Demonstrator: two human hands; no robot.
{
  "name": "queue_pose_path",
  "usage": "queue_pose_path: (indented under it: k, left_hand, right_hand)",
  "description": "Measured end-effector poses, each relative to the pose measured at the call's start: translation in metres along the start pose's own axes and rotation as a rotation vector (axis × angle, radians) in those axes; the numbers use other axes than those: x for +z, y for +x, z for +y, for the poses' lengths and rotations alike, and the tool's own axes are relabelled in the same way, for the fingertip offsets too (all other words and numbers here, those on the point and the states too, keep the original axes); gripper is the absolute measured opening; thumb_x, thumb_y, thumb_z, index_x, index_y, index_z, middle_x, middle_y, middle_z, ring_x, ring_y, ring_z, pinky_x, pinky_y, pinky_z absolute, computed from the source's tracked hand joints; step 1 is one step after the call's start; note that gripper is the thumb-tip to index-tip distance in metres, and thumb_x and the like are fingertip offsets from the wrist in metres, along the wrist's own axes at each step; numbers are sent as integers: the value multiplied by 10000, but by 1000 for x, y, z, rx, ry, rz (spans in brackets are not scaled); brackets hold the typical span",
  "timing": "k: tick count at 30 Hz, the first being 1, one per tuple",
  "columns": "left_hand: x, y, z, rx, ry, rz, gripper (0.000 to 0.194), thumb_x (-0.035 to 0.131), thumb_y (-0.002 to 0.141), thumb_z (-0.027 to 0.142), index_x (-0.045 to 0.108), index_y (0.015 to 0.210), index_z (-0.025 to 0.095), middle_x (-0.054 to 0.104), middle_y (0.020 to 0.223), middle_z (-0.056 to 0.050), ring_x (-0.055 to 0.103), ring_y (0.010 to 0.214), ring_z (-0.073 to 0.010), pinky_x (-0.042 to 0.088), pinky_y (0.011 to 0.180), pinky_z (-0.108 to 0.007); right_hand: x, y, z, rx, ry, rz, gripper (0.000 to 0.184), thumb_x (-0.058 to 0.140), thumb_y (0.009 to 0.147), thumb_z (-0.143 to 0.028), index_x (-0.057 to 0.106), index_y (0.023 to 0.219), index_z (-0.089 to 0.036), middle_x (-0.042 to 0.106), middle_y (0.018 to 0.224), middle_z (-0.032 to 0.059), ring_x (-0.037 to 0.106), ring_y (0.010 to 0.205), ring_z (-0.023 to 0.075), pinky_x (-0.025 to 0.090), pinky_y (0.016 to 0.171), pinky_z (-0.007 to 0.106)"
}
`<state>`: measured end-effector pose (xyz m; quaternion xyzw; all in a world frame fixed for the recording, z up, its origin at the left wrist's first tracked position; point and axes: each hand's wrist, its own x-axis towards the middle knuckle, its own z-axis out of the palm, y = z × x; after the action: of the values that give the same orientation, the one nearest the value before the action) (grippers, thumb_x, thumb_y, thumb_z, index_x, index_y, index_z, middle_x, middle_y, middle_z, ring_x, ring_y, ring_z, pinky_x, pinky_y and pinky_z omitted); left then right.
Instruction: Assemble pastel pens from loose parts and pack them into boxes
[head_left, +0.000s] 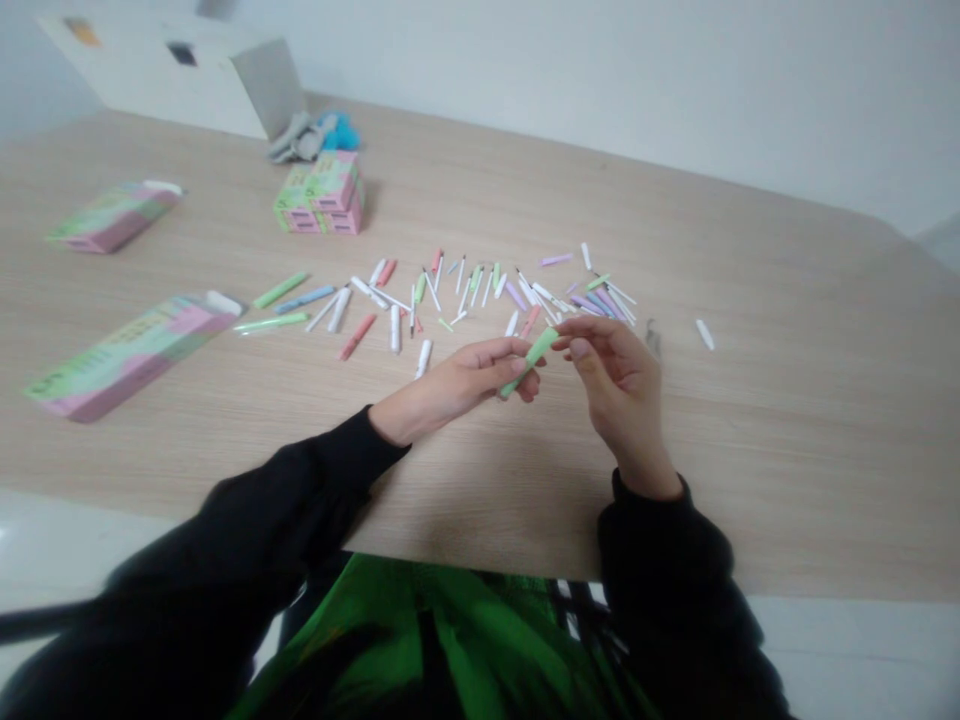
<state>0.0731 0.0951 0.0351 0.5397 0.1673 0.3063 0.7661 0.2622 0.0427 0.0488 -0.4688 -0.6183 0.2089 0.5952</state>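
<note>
A light green pen barrel [534, 358] is held aslant above the table, its upper end pointing to the right. Around its lower half are the closed thumb and fingers of my left hand [484, 372]. My right hand [621, 385] has its fingertips pinched at the barrel's upper end; whether a smaller part sits between them I cannot make out. Just beyond both hands lie scattered pen parts: white refills [431, 290] with dark tips, white caps [395, 328], red pieces [358, 337] and purple pieces [516, 294].
Two long pink-and-green cartons [135, 355] lie at the left. Stacked small boxes [321, 195] stand farther back, near grey and blue crumpled items [315, 135] and a white box [172, 75]. One white piece [704, 334] rests on the wooden table [810, 400] at the right.
</note>
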Motion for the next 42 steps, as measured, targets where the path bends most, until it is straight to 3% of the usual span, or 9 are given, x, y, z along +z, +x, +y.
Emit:
queue_pose_path:
  k: [5,10,14,22,27,33,36,39,42]
  left_hand:
    - [-21,-10,12,29,282,53,273,681,934,407,689,1049,159,753,932,-60,631,832,-158,422,810,-280]
    - [-40,-20,17,-35,372,100,327,737,885,405,667,1093,162,784,968,-77,646,784,-158,420,711,-251]
    - [-48,-23,14,-56,390,91,317,716,904,395,655,1112,164,792,975,-78,688,854,-174,435,719,-248]
    - [-47,-24,14,-45,390,92,263,702,917,387,651,1055,169,785,958,-72,706,946,-193,474,794,-278]
    - [-46,-23,13,-14,374,108,257,714,907,383,668,1027,161,777,971,-82,692,938,-189,486,801,-286]
    - [-42,-24,14,-59,364,132,304,687,920,415,662,1093,167,763,1038,-92,677,925,-186,476,721,-266]
    - [-42,-24,13,-37,375,140,269,670,930,411,668,1033,162,757,1020,-90,669,912,-183,470,717,-267]
    - [-42,-23,13,-19,379,131,231,656,939,365,669,1047,161,753,1003,-82,656,873,-168,459,703,-262]
    - [-39,-23,14,7,372,113,198,653,941,316,672,1051,153,751,976,-79,646,841,-156,455,713,-263]
  right_hand:
    - [-53,22,37,156,-313,133,119,634,877,-260,718,918,-187,748,872,55,680,712,176,554,670,342]
    - [-78,40,84,283,-828,-95,234,584,813,-152,769,955,-130,732,992,139,661,773,218,550,803,422]
    - [-57,57,101,251,-913,-239,252,577,859,-182,790,979,-122,714,1048,161,654,932,253,505,930,423]
    - [-9,112,114,267,-1001,-408,286,530,902,-182,777,1014,-90,713,1100,190,645,1005,265,477,925,361]
    - [11,119,123,345,-1108,-401,269,553,869,-198,764,958,-57,710,1077,252,659,999,333,484,854,398]
    - [21,120,108,345,-1176,-326,233,563,867,-207,747,954,-94,683,1208,253,628,1150,398,431,1001,543]
    - [18,122,81,319,-1055,-232,227,543,897,-209,746,909,-107,741,1057,210,684,1044,355,477,968,550]
    - [13,114,49,266,-541,-161,174,618,891,-245,745,913,-128,759,829,111,715,776,238,573,790,440]
    - [13,95,20,206,-92,-205,237,732,834,-272,747,1047,-169,753,775,21,703,691,173,604,722,378]
